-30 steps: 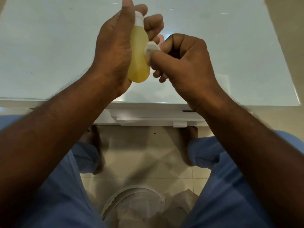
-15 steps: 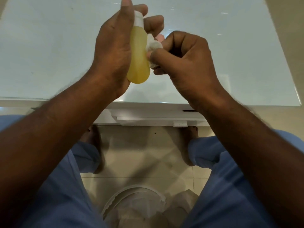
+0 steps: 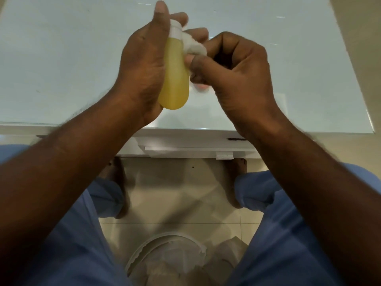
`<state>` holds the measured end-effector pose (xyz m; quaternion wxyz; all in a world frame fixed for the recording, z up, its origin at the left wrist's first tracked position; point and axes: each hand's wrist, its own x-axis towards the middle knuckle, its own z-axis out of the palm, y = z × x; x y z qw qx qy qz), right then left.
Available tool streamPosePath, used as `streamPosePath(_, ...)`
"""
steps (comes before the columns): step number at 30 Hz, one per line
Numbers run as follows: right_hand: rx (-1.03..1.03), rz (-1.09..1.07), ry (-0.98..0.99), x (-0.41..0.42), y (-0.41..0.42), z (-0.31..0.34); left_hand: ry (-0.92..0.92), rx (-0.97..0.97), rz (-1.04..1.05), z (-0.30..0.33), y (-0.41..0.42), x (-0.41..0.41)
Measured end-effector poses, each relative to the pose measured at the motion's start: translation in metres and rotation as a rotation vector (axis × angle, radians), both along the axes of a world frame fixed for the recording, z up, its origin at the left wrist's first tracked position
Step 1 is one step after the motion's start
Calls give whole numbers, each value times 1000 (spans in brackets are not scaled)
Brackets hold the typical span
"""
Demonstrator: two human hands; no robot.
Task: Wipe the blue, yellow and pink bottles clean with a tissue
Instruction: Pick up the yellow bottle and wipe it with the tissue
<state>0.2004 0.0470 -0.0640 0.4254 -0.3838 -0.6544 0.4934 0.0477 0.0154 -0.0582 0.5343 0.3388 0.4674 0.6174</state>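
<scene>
A yellow bottle with a white cap is held upright above the table in my left hand, thumb along its near side. My right hand pinches a crumpled white tissue and presses it against the bottle's upper right side, just under the cap. A small patch of pink shows beneath my right hand; it may be the pink bottle, mostly hidden. No blue bottle is in view.
The pale glass tabletop spreads under both hands, its near edge at mid-frame. Below it are a tiled floor, my blue-trousered legs and a white bin with crumpled tissue beside it.
My right hand has slid the tissue up the bottle's side, from its middle toward the cap. The left hand holds the bottle almost still.
</scene>
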Motion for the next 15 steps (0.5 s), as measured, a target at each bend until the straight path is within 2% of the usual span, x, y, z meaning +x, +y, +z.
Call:
streamPosePath(2,-33,-16,56,2,2,1,65,0,-2,2,-1,5)
streamPosePath(4,-70,1,25,4,3,0,47,7,20,0,-1,8)
streamPosePath(8,-106,65,-81,1,-1,-3,-222,17,65,-7,0,0)
streamPosePath(15,-135,175,-119,-1,-4,-5,-438,28,143,-14,4,-9)
